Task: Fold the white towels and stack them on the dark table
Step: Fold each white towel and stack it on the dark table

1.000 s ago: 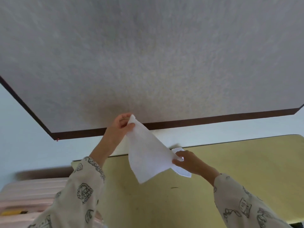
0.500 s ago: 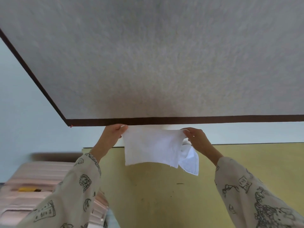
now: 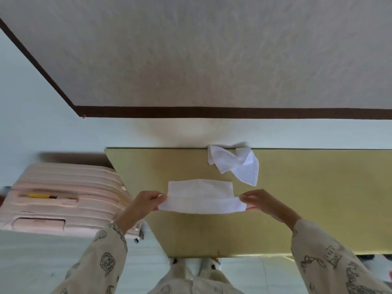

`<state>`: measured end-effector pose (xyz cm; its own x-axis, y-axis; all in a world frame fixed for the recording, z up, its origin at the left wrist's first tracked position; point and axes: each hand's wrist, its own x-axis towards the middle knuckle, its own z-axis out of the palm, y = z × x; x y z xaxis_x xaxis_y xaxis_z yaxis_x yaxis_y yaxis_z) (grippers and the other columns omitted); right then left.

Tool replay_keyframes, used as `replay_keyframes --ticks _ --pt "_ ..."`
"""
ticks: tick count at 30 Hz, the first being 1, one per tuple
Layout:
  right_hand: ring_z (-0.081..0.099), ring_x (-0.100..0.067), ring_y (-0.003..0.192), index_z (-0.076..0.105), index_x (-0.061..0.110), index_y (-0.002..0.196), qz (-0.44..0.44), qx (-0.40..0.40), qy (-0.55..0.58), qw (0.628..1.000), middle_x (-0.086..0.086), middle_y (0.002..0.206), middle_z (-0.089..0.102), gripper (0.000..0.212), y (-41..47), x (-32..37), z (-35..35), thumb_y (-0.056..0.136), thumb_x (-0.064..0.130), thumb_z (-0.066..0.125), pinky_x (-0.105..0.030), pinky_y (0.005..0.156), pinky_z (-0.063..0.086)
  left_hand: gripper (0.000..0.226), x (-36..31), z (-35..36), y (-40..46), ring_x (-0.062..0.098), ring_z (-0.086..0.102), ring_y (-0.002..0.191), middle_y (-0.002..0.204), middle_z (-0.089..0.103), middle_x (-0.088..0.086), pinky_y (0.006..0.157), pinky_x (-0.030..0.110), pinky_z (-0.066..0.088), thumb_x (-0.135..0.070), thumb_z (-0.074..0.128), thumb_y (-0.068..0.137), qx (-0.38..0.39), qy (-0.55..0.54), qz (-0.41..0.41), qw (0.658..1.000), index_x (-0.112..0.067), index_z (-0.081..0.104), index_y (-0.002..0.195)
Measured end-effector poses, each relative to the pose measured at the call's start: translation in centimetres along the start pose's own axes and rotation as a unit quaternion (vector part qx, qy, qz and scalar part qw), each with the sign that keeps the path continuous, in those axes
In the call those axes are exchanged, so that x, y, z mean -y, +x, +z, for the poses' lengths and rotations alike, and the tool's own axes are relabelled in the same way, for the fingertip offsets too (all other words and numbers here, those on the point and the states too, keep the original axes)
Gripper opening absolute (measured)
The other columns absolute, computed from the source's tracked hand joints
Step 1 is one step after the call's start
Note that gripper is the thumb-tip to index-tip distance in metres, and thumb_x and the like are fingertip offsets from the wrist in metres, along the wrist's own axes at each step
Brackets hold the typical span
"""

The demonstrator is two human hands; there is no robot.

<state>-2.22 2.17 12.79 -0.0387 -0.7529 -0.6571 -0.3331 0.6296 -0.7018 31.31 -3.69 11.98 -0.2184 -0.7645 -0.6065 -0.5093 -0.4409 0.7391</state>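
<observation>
A white towel (image 3: 200,196) is stretched flat between my two hands, low over the olive-yellow table (image 3: 307,200); its near edge is folded over as a band. My left hand (image 3: 146,202) pinches the towel's left corner and my right hand (image 3: 263,203) pinches its right corner. A second white towel (image 3: 235,163) lies crumpled on the table near the far edge, behind and to the right of the held one.
A pink ribbed suitcase (image 3: 63,196) with a yellow item on it stands left of the table. The wall behind has a dark brown strip (image 3: 233,112) under a grey textured panel. My legs and feet show below the table's near edge.
The view has tipped down onto the table. The held towel went from hanging upright at the wall to stretched flat low over the table. The crumpled second towel now lies on the table.
</observation>
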Motion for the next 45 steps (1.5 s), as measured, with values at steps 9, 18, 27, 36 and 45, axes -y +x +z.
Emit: replay_keyframes --ticks 9,18,27,36,45 --pt "0.063 -0.027 0.084 0.067 -0.001 0.103 0.057 -0.077 -0.027 0.995 -0.016 0.097 0.067 0.021 3.1 -4.8 3.2 0.089 0.012 0.058 -0.038 0.08 0.052 0.004 4.3 2.9 2.2 0.028 0.062 0.086 0.089 0.067 0.014 0.088 0.047 0.05 -0.011 0.06 0.087 -0.055 0.03 -0.053 0.997 -0.009 0.063 0.087" --pt "0.064 -0.027 0.08 0.07 0.004 0.099 0.052 -0.173 -0.057 0.982 -0.014 0.094 0.071 0.021 8.7 -5.5 4.4 0.088 0.014 0.056 -0.04 0.082 0.052 0.005 4.7 4.0 8.1 0.026 0.063 0.08 0.087 0.064 0.007 0.082 0.044 0.053 -0.015 0.057 0.09 -0.113 0.064 -0.04 0.991 -0.011 0.056 0.091" --pt "0.054 -0.016 0.085 0.066 0.002 0.104 0.086 -0.19 -0.107 0.972 -0.008 0.101 0.068 0.026 10.8 -6.2 5.2 0.092 0.019 0.05 -0.024 0.074 0.036 0.013 6.0 4.7 10.5 0.022 0.061 0.076 0.086 0.064 0.005 0.072 0.029 0.046 -0.02 0.059 0.088 -0.126 0.084 -0.084 0.985 -0.009 0.06 0.094" --pt "0.051 -0.014 0.08 0.064 0.001 0.101 0.092 -0.194 -0.129 0.968 -0.001 0.087 0.059 0.025 11.3 -6.2 5.5 0.093 0.019 0.049 -0.022 0.069 0.033 0.007 6.1 4.7 11.3 0.022 0.06 0.083 0.087 0.064 0.003 0.074 0.029 0.045 -0.022 0.06 0.086 -0.118 0.109 -0.111 0.981 -0.015 0.058 0.088" --pt "0.049 -0.015 0.075 0.057 0.003 0.1 0.089 -0.205 -0.107 0.969 -0.002 0.086 0.056 0.017 11.0 -5.8 5.6 0.09 0.016 0.051 -0.022 0.057 0.034 0.021 5.8 4.9 10.8 0.018 0.056 0.084 0.089 0.062 0.004 0.076 0.025 0.04 -0.025 0.064 0.085 -0.145 0.117 -0.125 0.975 -0.009 0.062 0.097"
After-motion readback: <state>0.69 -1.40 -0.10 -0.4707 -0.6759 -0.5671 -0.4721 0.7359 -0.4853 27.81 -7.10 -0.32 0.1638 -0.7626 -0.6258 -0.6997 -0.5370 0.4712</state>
